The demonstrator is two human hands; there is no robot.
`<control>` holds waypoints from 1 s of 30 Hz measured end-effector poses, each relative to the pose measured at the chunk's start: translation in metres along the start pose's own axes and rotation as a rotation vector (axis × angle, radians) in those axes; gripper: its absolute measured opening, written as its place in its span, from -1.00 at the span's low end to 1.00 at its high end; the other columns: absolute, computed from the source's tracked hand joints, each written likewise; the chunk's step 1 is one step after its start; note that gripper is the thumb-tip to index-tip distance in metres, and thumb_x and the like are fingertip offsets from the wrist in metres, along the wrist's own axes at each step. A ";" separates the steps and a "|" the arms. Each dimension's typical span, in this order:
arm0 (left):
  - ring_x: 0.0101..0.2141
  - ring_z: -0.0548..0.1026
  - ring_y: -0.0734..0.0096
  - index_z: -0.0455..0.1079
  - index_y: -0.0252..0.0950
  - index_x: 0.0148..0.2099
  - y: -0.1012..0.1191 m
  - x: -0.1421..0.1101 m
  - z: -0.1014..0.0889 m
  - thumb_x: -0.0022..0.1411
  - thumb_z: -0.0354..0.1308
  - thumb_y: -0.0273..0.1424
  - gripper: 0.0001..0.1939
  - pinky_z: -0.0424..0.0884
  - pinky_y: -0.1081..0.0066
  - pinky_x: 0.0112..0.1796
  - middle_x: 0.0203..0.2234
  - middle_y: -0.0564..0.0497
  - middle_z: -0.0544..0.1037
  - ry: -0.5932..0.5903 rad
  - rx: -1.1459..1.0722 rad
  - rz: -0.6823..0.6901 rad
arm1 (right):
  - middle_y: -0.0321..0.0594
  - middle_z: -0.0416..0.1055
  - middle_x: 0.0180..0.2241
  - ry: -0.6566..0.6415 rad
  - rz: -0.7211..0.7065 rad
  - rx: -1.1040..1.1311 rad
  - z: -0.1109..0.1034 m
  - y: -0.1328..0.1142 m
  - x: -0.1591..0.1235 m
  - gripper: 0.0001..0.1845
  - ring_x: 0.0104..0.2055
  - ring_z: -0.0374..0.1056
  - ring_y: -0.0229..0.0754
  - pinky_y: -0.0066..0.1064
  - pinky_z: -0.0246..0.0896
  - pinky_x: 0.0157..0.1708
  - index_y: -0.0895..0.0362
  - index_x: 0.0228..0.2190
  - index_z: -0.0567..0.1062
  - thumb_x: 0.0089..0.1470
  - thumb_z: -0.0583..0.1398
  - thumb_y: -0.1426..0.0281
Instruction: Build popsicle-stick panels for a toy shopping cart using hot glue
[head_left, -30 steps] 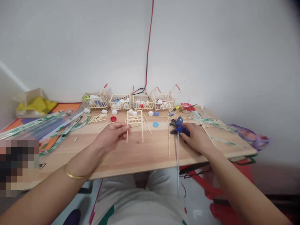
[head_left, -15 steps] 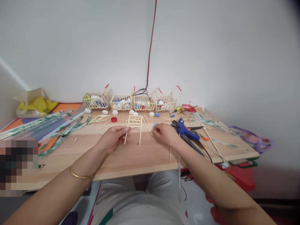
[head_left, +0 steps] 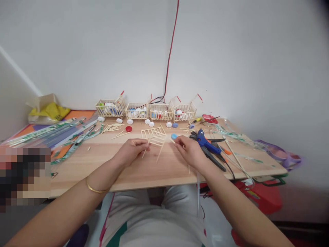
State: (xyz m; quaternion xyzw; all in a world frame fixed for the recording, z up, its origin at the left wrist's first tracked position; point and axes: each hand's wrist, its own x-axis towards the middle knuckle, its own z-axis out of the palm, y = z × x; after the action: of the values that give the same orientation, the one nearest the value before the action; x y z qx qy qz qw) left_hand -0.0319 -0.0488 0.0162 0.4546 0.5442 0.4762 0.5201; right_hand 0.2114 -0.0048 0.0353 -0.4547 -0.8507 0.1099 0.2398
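My left hand (head_left: 136, 150) pinches one long side of a small wooden stick frame (head_left: 156, 140), which has short crossbars at its far end and two free legs toward me. In my right hand (head_left: 189, 149), a short wooden stick (head_left: 172, 139) is pinched between thumb and fingertips, just right of the frame. Behind the held frame a ladder-like stick panel (head_left: 147, 131) lies flat on the table. A light blue bottle cap (head_left: 174, 136) sits by my right fingertips.
Several stick-built carts (head_left: 110, 108) filled with caps stand along the wall. A blue glue gun (head_left: 207, 142) and dark scissors (head_left: 213, 159) lie to the right. Loose sticks (head_left: 111, 127), a red cap (head_left: 129, 128) and plastic-wrapped strips (head_left: 64, 135) are at left. A red-black cable (head_left: 169, 58) hangs behind.
The stick frame has tilted and turned in my left hand. My right hand has shifted slightly, uncovering more of the light blue cap. The whole view has swung a little left.
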 end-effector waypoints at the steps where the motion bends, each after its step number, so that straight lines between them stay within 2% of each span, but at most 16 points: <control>1: -0.66 0.19 0.63 0.52 -0.35 -0.36 -0.001 0.000 0.000 -0.14 0.32 -0.25 -0.71 0.02 0.53 -0.62 -0.55 -0.01 0.51 0.003 -0.011 0.002 | -0.21 0.43 -0.42 0.006 -0.033 0.035 0.001 0.000 -0.003 -0.88 -0.40 0.30 -0.23 -0.46 0.10 -0.35 0.15 -0.35 0.42 0.10 0.08 0.42; 7: -0.64 0.23 0.60 0.52 -0.36 -0.36 0.001 0.000 -0.001 -0.21 0.34 -0.34 -0.71 0.07 0.53 -0.60 -0.55 -0.01 0.53 0.024 -0.032 -0.047 | -0.15 0.48 -0.35 -0.143 -0.046 0.016 0.008 0.003 -0.008 -0.85 -0.29 0.36 -0.18 -0.41 0.15 -0.26 0.16 -0.35 0.49 0.08 0.10 0.47; 10: -0.66 0.20 0.62 0.52 -0.35 -0.36 0.003 -0.001 -0.002 -0.15 0.33 -0.33 -0.74 0.02 0.54 -0.63 -0.57 0.00 0.52 0.040 -0.008 -0.040 | -0.13 0.48 -0.27 -0.098 -0.055 0.023 0.002 0.015 -0.008 -0.80 -0.22 0.36 -0.17 -0.40 0.18 -0.19 0.16 -0.28 0.49 0.10 0.07 0.47; 12: -0.65 0.22 0.61 0.51 -0.35 -0.36 0.003 -0.001 -0.003 -0.13 0.33 -0.31 -0.74 0.04 0.55 -0.63 -0.53 -0.02 0.54 0.040 -0.015 -0.018 | -0.12 0.46 -0.24 0.003 0.003 -0.048 -0.010 0.029 -0.011 -0.77 -0.20 0.35 -0.16 -0.38 0.18 -0.17 0.16 -0.24 0.47 0.08 0.05 0.49; 15: -0.59 0.29 0.59 0.50 -0.35 -0.35 0.001 -0.001 -0.003 -0.13 0.35 -0.28 -0.71 0.17 0.54 -0.57 -0.45 -0.06 0.56 0.017 -0.078 0.029 | -0.03 0.41 -0.18 0.109 0.205 -0.282 -0.032 0.051 -0.019 -0.69 -0.12 0.30 -0.05 -0.30 0.15 -0.11 0.20 -0.15 0.42 0.02 0.09 0.46; 17: -0.56 0.31 0.57 0.49 -0.34 -0.30 0.000 0.000 -0.001 -0.11 0.35 -0.27 -0.69 0.23 0.52 -0.52 -0.43 -0.06 0.56 0.004 -0.120 0.050 | 0.04 0.37 -0.13 0.081 0.351 -0.417 -0.042 0.062 -0.025 -0.60 -0.06 0.27 0.04 -0.23 0.12 -0.09 0.21 -0.08 0.39 0.00 0.11 0.40; 19: -0.56 0.31 0.57 0.50 -0.34 -0.25 -0.001 0.000 0.001 -0.10 0.34 -0.27 -0.66 0.25 0.52 -0.51 -0.44 -0.05 0.55 -0.015 -0.144 0.041 | 0.06 0.34 -0.09 0.011 0.427 -0.477 -0.046 0.070 -0.028 -0.54 -0.04 0.26 0.08 -0.20 0.11 -0.10 0.20 -0.02 0.35 0.00 0.10 0.37; 23: -0.59 0.26 0.60 0.50 -0.37 -0.25 -0.003 0.000 0.003 -0.09 0.33 -0.28 -0.66 0.22 0.52 -0.54 -0.47 -0.03 0.51 -0.042 -0.160 -0.001 | 0.08 0.26 -0.03 -0.035 0.473 -0.500 -0.042 0.073 -0.026 -0.52 -0.04 0.27 0.10 -0.18 0.13 -0.15 0.19 0.01 0.31 -0.01 0.08 0.42; 30: -0.60 0.24 0.60 0.49 -0.38 -0.42 -0.002 0.000 0.004 -0.10 0.32 -0.27 -0.74 0.20 0.49 -0.55 -0.52 -0.03 0.49 -0.013 -0.098 0.006 | 0.13 0.31 -0.09 0.045 0.477 -0.489 -0.036 0.077 -0.021 -0.58 -0.02 0.25 0.15 -0.11 0.16 -0.14 0.25 -0.07 0.36 -0.01 0.09 0.41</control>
State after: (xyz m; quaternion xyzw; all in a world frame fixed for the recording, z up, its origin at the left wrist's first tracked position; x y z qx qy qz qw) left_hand -0.0279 -0.0490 0.0147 0.4331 0.5154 0.5011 0.5438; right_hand 0.2951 0.0200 0.0283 -0.6872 -0.7160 -0.0544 0.1099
